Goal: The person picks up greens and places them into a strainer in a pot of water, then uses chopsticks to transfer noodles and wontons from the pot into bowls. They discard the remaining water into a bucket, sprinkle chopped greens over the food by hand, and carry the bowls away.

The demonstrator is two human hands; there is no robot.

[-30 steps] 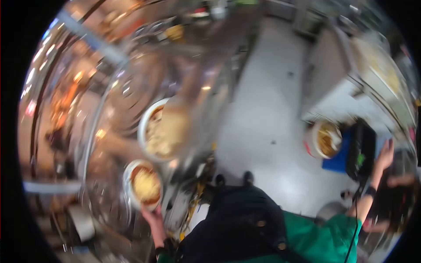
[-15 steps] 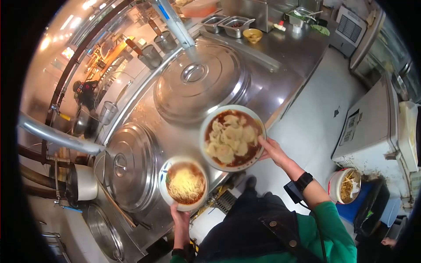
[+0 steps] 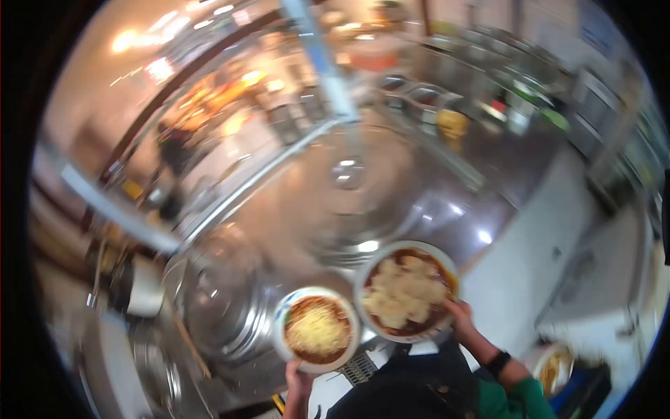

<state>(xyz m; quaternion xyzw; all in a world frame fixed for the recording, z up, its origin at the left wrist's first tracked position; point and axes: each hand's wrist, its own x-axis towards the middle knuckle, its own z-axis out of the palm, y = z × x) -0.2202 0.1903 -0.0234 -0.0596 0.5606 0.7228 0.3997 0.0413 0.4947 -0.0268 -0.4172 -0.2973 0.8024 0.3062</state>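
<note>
My right hand [image 3: 460, 322] grips the rim of a large bowl of dumplings [image 3: 406, 292] in dark red sauce. In my left hand [image 3: 300, 380] is a smaller white bowl with a blue pattern, holding noodles [image 3: 317, 328] in red broth. The two bowls are side by side, their rims close together, in front of my body near the counter edge. Behind them lies a large round metal lid [image 3: 349, 202], and a second metal lid [image 3: 220, 304] is to the left. The view is blurred by motion.
The steel counter [image 3: 481, 167] runs to the back right, with metal trays [image 3: 423, 94] and a yellow bowl [image 3: 452, 124]. A metal pole [image 3: 321, 59] rises at the back. On the right are a white cabinet [image 3: 593, 272] and a bucket [image 3: 555, 370].
The view has shifted, so the counter, lids and both bowls appear lower and further right. Both hands still hold their bowls. The image is now more blurred.
</note>
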